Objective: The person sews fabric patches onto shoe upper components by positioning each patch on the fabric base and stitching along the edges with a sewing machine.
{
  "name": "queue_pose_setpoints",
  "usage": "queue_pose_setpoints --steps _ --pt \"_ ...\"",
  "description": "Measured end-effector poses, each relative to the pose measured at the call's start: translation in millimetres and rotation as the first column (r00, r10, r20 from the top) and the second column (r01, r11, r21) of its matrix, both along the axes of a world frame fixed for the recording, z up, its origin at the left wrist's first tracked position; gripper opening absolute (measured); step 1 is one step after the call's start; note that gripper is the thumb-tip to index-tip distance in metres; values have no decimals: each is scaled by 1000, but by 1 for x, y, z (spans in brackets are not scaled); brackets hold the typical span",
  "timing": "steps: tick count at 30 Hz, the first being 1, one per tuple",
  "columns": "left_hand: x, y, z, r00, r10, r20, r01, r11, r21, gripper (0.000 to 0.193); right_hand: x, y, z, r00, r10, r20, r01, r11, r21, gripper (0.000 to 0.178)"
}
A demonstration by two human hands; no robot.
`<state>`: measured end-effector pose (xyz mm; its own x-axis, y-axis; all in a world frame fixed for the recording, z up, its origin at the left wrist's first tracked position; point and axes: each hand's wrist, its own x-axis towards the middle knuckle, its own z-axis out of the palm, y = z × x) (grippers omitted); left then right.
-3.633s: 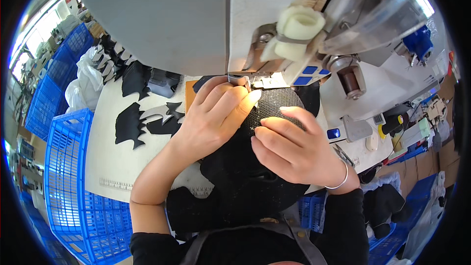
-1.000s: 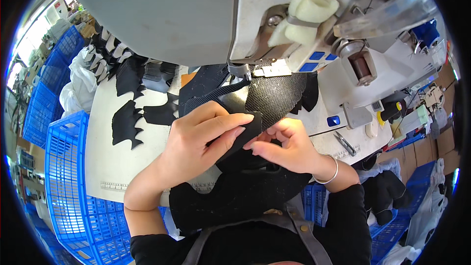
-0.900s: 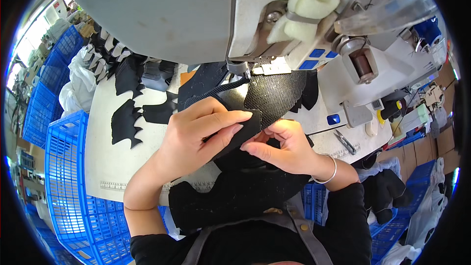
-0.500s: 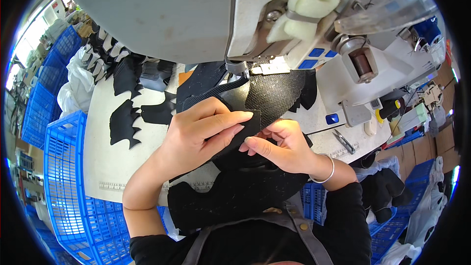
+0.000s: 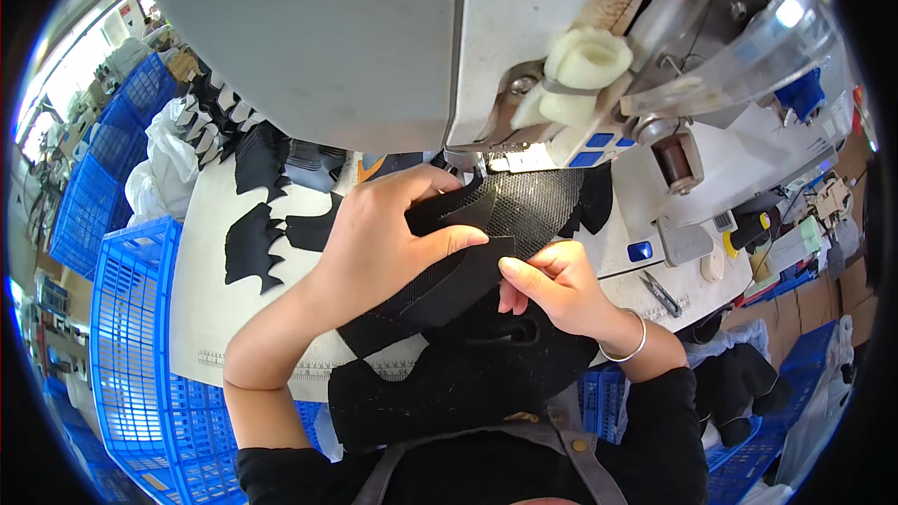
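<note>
My left hand (image 5: 379, 229) grips a black fabric piece (image 5: 463, 281) near the machine's needle area, its thumb lying along the upper edge and its other fingers partly hidden behind the material. My right hand (image 5: 557, 290), with a bangle on the wrist, pinches the same piece at its right edge between thumb and forefinger. Beyond the hands, a shiny black mesh-textured panel (image 5: 538, 201) runs up beneath the sewing machine (image 5: 374, 56). More black fabric (image 5: 449, 383) hangs over the table's front edge toward my lap.
Jagged-edged black cut pieces (image 5: 251, 248) lie on the white table (image 5: 210, 304) at left. Thread snips (image 5: 660, 294) rest at right, beside a thread spool (image 5: 675, 164) on the machine. Blue crates (image 5: 131, 346) stand around the table, with a white plastic bag (image 5: 164, 173) behind.
My left hand has changed from a fingertip pinch to a wider grip on the fabric, its fingers reaching farther forward. The fabric's fold is spread more open. The whole view has shifted slightly.
</note>
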<state>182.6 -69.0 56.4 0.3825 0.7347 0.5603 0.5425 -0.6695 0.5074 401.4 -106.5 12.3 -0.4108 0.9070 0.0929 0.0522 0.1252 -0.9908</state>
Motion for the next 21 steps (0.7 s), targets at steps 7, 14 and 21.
queue_pose_setpoints --steps 7,14,21 --pt "-7 37 17 966 -256 47 214 678 -703 28 -9 1 5 990 88 -107 -97 992 -81 36" --pt "0 44 37 980 -126 155 199 557 -806 31 -22 -6 12 942 98 -321 -161 971 -178 35" --pt "2 37 13 893 -4 450 416 387 -823 21 -7 7 10 958 85 -275 -122 985 -121 34"
